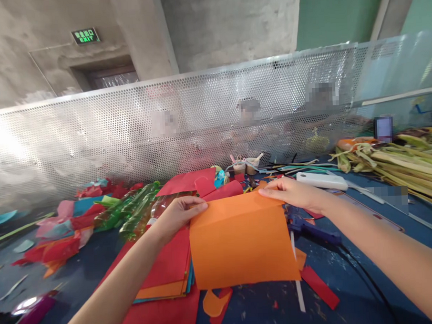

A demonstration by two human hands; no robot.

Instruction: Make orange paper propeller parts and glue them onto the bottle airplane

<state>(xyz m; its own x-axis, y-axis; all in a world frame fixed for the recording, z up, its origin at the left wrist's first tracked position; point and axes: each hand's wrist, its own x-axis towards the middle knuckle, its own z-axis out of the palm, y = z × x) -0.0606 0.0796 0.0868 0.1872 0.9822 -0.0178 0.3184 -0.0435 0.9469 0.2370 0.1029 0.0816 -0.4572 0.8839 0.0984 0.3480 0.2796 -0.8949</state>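
Observation:
An orange sheet of paper (243, 242) hangs over the table, held up by its two upper corners. My left hand (185, 212) pinches the upper left corner between thumb and fingers. At the upper right corner my right hand (289, 193) grips it the same way. A crease runs across the sheet near its top. Beneath and left of it lies a stack of coloured paper (166, 264), red on top with orange and blue edges showing. Right of the sheet rests a dark blue glue gun (314, 229), partly hidden by the orange paper.
Green plastic bottles (132, 208) lie left beside crumpled coloured scraps (66, 230). Cut red strips (319, 286) are on the right. A white power strip (320, 180) and dried stalks (391, 161) lie farther back. A perforated metal screen (104, 138) stands behind, with people beyond.

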